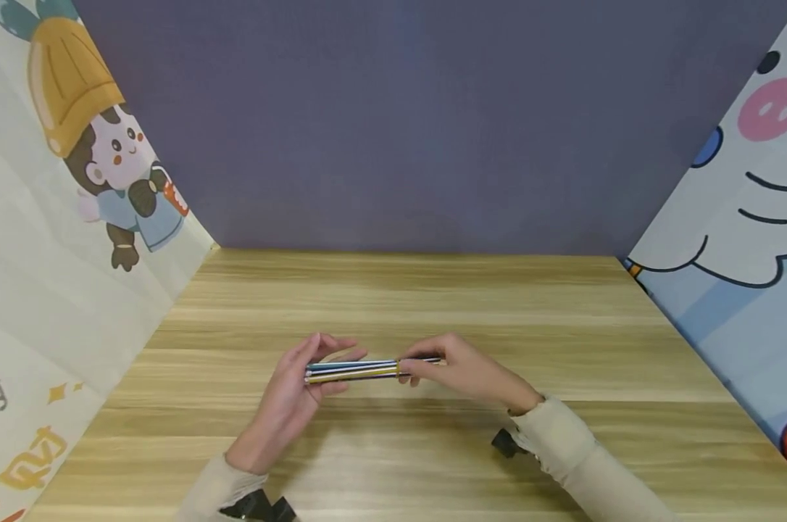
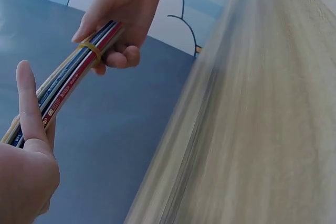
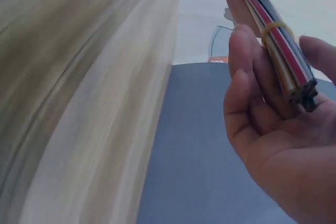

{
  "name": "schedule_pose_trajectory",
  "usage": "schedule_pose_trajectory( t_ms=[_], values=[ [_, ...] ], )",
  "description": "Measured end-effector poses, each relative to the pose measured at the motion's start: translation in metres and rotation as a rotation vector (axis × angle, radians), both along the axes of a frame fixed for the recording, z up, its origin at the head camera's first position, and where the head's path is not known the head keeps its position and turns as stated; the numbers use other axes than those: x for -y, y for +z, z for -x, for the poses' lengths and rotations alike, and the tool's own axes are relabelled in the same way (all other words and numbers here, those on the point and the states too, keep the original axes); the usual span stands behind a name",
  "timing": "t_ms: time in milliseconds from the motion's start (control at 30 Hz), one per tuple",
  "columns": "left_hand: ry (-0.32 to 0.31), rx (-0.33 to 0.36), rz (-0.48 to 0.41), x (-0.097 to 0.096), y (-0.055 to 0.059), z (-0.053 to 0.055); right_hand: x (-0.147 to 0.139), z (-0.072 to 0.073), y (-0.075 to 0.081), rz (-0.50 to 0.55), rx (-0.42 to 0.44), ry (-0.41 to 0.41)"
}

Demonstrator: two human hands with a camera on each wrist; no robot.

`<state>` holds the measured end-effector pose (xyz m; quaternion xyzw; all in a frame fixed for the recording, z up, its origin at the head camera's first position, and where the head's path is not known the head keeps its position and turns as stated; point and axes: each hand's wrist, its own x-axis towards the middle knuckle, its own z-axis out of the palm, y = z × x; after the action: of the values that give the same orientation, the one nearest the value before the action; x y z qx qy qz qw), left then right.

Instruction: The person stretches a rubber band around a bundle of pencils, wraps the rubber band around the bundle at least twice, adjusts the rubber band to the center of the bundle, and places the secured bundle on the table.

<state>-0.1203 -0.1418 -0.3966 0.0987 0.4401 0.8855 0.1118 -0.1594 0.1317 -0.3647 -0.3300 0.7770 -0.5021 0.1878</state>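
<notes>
A bundle of pencils [image 1: 354,371] lies level between the two hands above the table. A yellow rubber band [image 2: 90,47] circles it near its right end. My right hand [image 1: 455,368] pinches the bundle at the band, between thumb and curled fingers. In the right wrist view the pencils' dark ends [image 3: 303,94] point toward the right palm. The left hand [image 1: 296,384] is at the other end, its palm against the pencils and its fingers fairly straight and spread around them. Red, blue and dark pencils with printed lettering show in the left wrist view.
Beneath the hands is a wood-grain table [image 1: 393,304]. A dark grey-blue panel [image 1: 393,130] stands along its back edge. Cartoon-printed sheets line the left side [image 1: 28,290] and the right side [image 1: 746,326].
</notes>
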Motion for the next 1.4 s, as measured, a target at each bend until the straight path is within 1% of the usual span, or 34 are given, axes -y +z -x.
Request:
schedule_pose_trajectory(
  t_ms=[67,133,300,400,433,467,500,533,567,600,667,700,733,767,867,967,1033,1100,1167,1200,1233,1267,1300,1400],
  values=[
    [-0.002,-0.004,0.001,0.000,0.000,-0.001,0.000,0.001,0.000,0.006,0.006,0.004],
    [-0.011,-0.016,0.003,-0.001,-0.001,-0.003,0.004,0.001,-0.001,0.008,-0.007,0.011],
    [-0.030,-0.046,0.011,-0.008,-0.002,-0.006,0.012,-0.003,-0.004,-0.050,-0.092,-0.007],
    [-0.029,-0.045,0.015,-0.010,-0.001,-0.005,0.011,-0.005,-0.003,-0.080,-0.137,-0.027],
    [-0.023,-0.042,0.016,-0.011,0.000,-0.005,0.010,-0.006,-0.001,-0.084,-0.166,-0.028],
    [-0.017,-0.036,0.014,-0.010,0.000,-0.004,0.008,-0.007,0.000,-0.095,-0.226,-0.020],
    [-0.012,-0.028,0.012,-0.010,0.001,-0.003,0.006,-0.008,0.002,-0.114,-0.326,-0.007],
    [-0.005,-0.020,0.007,-0.009,0.002,-0.002,0.004,-0.009,0.003,-0.139,-0.459,0.009],
    [0.000,-0.008,0.002,-0.008,0.002,-0.002,0.003,-0.011,0.005,-0.172,-0.615,0.021],
    [0.003,0.000,-0.003,-0.007,0.002,-0.001,0.002,-0.013,0.007,-0.208,-0.789,0.024],
    [0.008,0.020,-0.011,-0.005,0.002,-0.001,0.002,-0.016,0.009,-0.271,-1.120,-0.009],
    [0.008,0.028,-0.015,-0.004,0.002,0.000,0.003,-0.018,0.010,-0.296,-1.246,-0.033],
    [0.005,0.036,-0.019,-0.003,0.002,0.000,0.005,-0.019,0.011,-0.318,-1.331,-0.052],
    [0.005,0.048,-0.020,-0.003,0.002,-0.001,0.007,-0.021,0.011,-0.332,-1.381,-0.064],
    [-0.006,0.089,-0.042,-0.002,0.000,-0.003,0.012,-0.023,0.009,-0.332,-1.448,-0.099],
    [-0.023,0.123,-0.073,-0.003,-0.002,-0.004,0.016,-0.023,0.005,-0.304,-1.487,-0.136],
    [-0.036,0.129,-0.089,-0.003,-0.003,-0.005,0.017,-0.023,0.003,-0.288,-1.501,-0.156],
    [-0.041,0.121,-0.091,-0.003,-0.003,-0.004,0.017,-0.022,0.001,-0.279,-1.486,-0.163],
    [-0.038,0.107,-0.083,-0.002,-0.002,-0.003,0.017,-0.022,0.001,-0.262,-1.428,-0.149],
    [-0.038,0.098,-0.076,-0.002,-0.002,-0.003,0.016,-0.021,0.001,-0.256,-1.369,-0.135],
    [-0.036,0.087,-0.066,-0.001,-0.001,-0.002,0.015,-0.021,0.002,-0.245,-1.291,-0.114],
    [-0.033,0.077,-0.054,-0.001,0.000,-0.002,0.014,-0.020,0.003,-0.230,-1.194,-0.088],
    [-0.029,0.069,-0.042,0.000,0.001,-0.002,0.012,-0.019,0.005,-0.214,-1.080,-0.061],
    [-0.029,0.036,-0.003,0.000,0.003,-0.002,0.006,-0.015,0.011,-0.167,-0.669,0.016]
  ],
)
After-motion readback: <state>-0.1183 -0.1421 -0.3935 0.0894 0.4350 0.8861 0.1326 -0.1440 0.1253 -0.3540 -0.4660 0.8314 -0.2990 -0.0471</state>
